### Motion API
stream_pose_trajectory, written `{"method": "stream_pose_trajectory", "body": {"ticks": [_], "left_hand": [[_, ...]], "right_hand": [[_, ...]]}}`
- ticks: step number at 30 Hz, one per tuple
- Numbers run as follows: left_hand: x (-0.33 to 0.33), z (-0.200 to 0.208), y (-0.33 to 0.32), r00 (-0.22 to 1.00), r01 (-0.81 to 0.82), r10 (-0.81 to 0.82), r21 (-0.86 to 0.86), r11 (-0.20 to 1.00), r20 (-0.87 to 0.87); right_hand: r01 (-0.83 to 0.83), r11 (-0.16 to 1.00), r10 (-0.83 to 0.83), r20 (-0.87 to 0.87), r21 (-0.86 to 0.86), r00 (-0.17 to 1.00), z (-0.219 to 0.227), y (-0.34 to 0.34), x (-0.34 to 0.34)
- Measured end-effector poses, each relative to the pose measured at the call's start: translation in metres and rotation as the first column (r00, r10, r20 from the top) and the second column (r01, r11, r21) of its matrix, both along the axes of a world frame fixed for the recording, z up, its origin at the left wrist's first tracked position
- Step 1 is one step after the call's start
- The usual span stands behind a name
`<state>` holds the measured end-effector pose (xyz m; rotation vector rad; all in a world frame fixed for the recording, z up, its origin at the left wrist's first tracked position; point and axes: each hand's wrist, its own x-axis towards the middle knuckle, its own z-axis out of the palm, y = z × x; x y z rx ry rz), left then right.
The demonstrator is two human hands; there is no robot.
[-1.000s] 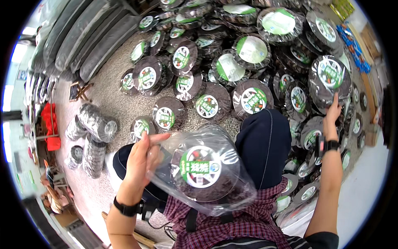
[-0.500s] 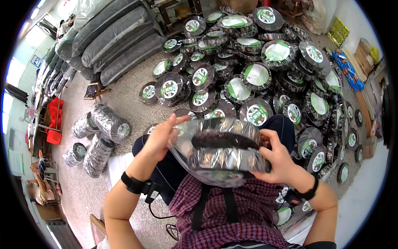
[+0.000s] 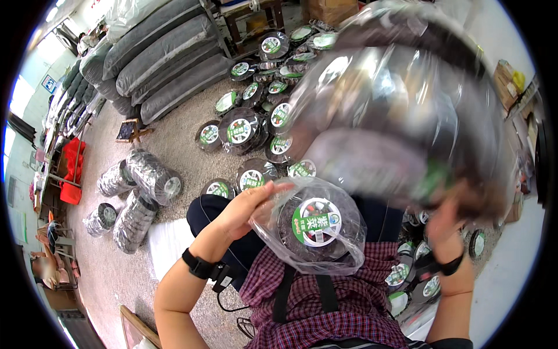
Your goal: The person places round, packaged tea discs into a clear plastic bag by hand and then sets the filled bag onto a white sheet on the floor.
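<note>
My left hand (image 3: 247, 210) is closed on the edge of a clear plastic bag (image 3: 270, 230) over my lap. Inside the bag lies a flat, round, dark seaweed pack (image 3: 289, 241) with a green-and-white label facing up. My right hand (image 3: 444, 230) is raised on the right and smeared by motion. Above it, large and close to the view, hang blurred round seaweed packs (image 3: 395, 110) in shiny clear film, which this hand supports. How many there are and where its fingers lie cannot be made out.
Many similar packs (image 3: 239, 131) are heaped on the floor ahead, partly hidden by the raised ones. Bagged cylindrical stacks (image 3: 154, 174) lie at left. Long grey bundles (image 3: 180, 87), a small folding stool (image 3: 132, 131), and a red cloth (image 3: 72, 171) stand farther off.
The packs in my right hand have swung up and right, out of my lap toward the view. My left hand keeps hold of the bag, where a pack now shows face up.
</note>
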<state>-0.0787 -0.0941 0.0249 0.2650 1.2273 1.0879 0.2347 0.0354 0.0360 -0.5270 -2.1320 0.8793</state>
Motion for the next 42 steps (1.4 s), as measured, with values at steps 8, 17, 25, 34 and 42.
{"method": "stream_pose_trajectory", "body": {"ticks": [8,17,25,34,42], "left_hand": [[0.017,0.005,0.0,0.833,0.448,-0.305,0.238,0.862,-0.461],[0.072,-0.001,0.0,0.298,0.816,-0.305,0.076,0.574,-0.905],[0.095,-0.058,0.023,-0.243,0.91,-0.018,-0.234,0.341,-0.97],[-0.001,0.005,0.004,0.133,0.59,0.054,0.123,0.798,-0.99],[0.093,0.044,0.008,-0.234,0.924,0.143,-0.175,0.339,-0.962]], "right_hand": [[-0.395,0.903,0.422,0.517,-0.167,0.745,0.003,-0.035,-0.046],[0.023,-0.303,-0.049,0.04,-0.953,0.998,-0.073,0.015,-0.018],[0.058,0.343,-0.089,0.029,-0.938,0.996,-0.127,-0.022,-0.029],[-0.2,0.865,0.029,0.351,0.461,0.936,-0.012,-0.014,0.016],[-0.137,0.935,0.105,0.114,0.327,0.988,0.013,-0.04,0.005]]}}
